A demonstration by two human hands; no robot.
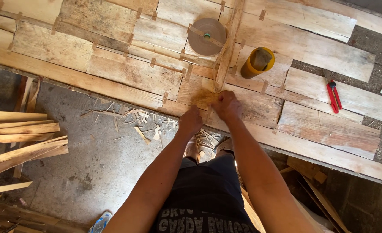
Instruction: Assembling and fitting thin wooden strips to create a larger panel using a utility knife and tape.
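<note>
A large sheet of thin wood pieces (126,73) is laid out flat, and most of its joints are already bridged by short strips of brown tape (165,98), seen across the far half and along the middle. Near the sheet's near edge a small patch of pale, fibrous wood (204,98) is pressed under both hands. The left hand (191,121) is closed into a loose fist at that edge, the fingers curled together; whether anything is pinched inside cannot be told. The right hand (227,105) is laid flat-knuckled just beside it, fingers bent down onto the patch, touching the wood.

A long narrow strip (227,43) is stood from the patch toward the far edge. A roll of brown tape (207,36) is set against that strip, a yellow cup (257,62) holding a brush is placed just to its right, and a red-handled cutter (333,96) is left well apart toward the right edge.

Judged from this, much of the joining is done; the seam under the hands and the bare boards toward the right edge appear untaped as yet.
</note>
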